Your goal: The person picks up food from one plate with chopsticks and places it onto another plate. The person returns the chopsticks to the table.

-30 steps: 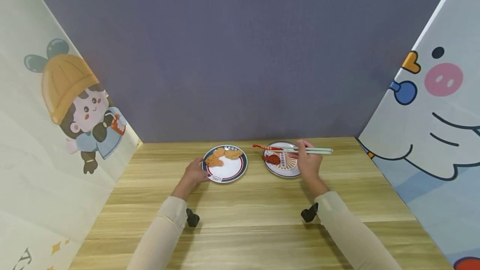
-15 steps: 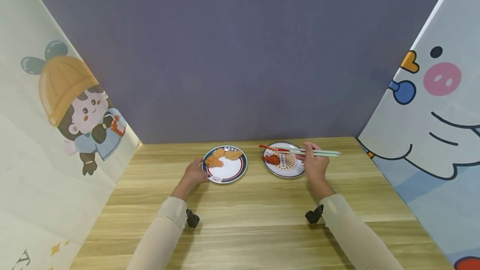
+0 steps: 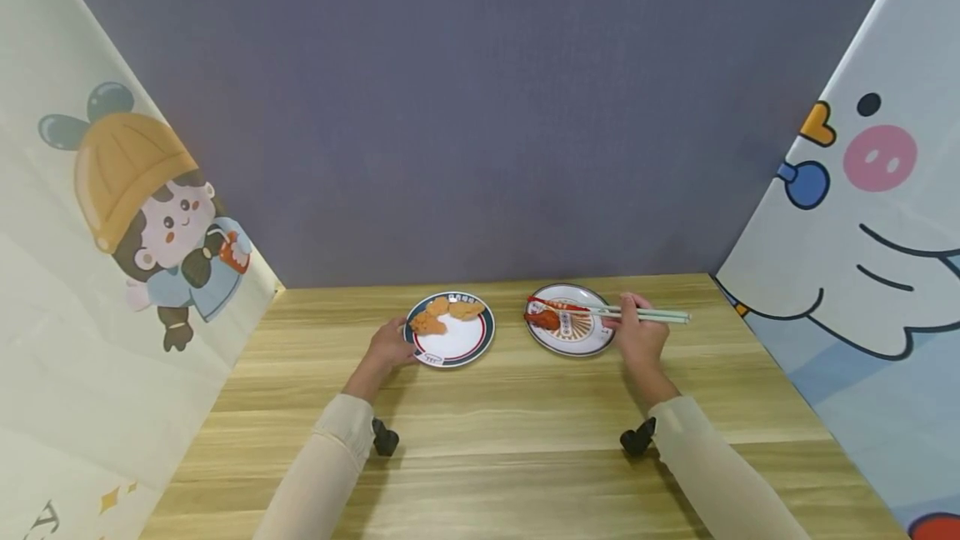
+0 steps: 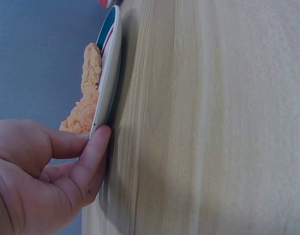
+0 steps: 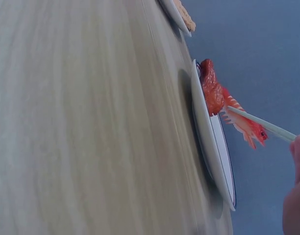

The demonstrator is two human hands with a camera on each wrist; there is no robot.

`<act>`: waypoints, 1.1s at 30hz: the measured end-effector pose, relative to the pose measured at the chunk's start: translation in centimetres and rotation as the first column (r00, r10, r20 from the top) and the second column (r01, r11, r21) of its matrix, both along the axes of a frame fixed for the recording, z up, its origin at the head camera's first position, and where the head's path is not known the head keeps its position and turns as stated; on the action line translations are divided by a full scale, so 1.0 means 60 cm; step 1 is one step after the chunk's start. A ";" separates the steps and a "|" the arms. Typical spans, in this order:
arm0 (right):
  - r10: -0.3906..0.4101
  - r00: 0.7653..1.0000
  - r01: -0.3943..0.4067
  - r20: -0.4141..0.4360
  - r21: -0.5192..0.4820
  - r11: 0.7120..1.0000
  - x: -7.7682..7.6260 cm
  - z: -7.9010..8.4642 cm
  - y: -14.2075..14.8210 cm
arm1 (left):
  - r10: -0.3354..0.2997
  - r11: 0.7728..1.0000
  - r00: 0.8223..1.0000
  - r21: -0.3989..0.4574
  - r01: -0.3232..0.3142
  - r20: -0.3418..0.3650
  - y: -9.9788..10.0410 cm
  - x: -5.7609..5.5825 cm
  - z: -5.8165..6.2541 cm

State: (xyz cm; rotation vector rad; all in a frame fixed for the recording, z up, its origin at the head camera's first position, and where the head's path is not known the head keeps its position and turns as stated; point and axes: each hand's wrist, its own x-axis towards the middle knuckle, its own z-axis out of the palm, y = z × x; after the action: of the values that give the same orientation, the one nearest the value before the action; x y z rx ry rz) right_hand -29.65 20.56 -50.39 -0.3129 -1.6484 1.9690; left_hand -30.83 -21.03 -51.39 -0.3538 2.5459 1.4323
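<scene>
My left hand pinches the left rim of a white plate with a dark green border. In the left wrist view the thumb is above the rim and fingers are below. On that plate lie golden fried chicken pieces. My right hand holds pale green chopsticks. Their tips grip a red-and-white striped shrimp over a patterned white plate. A glossy red-brown piece of meat sits on this plate beside the shrimp. Whether the shrimp touches the plate I cannot tell.
Both plates stand apart near the back of a wood-grain table. A grey panel rises behind it. Cartoon-printed panels flank the left and right sides.
My right hand has moved to the right and slightly nearer, carrying the chopsticks and shrimp from past the plate's left edge to over the plate. The left hand stays on its plate.
</scene>
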 end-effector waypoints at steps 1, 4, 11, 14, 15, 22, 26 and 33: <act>-0.005 1.000 0.005 0.001 -0.007 1.000 0.001 0.000 0.001 | -0.001 1.000 1.000 -0.001 0.001 0.001 0.000 0.002 0.001; -0.015 1.000 0.014 -0.016 -0.031 0.999 0.001 0.000 0.004 | -0.008 1.000 1.000 -0.005 0.008 -0.005 -0.001 0.005 0.005; -0.048 0.999 0.048 -0.007 -0.041 0.998 -0.001 0.003 0.009 | -0.011 1.000 1.000 -0.010 0.011 -0.021 -0.001 0.003 0.007; -0.044 0.999 0.043 -0.011 -0.042 0.998 -0.002 0.002 0.008 | -0.010 1.000 1.000 -0.012 0.010 -0.021 -0.001 0.004 0.006; -0.040 0.999 0.039 -0.010 -0.042 0.998 -0.001 0.001 0.008 | -0.011 1.000 1.000 -0.010 0.011 -0.022 -0.001 0.003 0.005; -0.008 1.000 0.007 -0.019 -0.073 0.997 0.002 0.001 -0.003 | -0.014 0.999 0.999 -0.032 0.013 -0.035 0.000 0.007 0.004; 0.026 1.000 -0.028 -0.015 -0.075 0.997 0.001 0.005 -0.013 | -0.006 1.000 1.000 -0.005 0.006 -0.024 0.001 0.009 0.005; 0.057 0.998 -0.056 0.021 -0.059 0.997 -0.002 0.011 -0.039 | 0.003 1.000 1.000 0.028 -0.003 -0.017 0.004 0.011 0.007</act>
State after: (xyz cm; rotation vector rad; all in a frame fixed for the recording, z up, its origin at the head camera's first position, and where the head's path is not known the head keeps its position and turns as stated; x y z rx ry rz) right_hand -29.76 18.23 -49.73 -0.3149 -1.6331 2.0658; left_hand -30.19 -20.82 -50.95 -0.3427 2.5376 1.4764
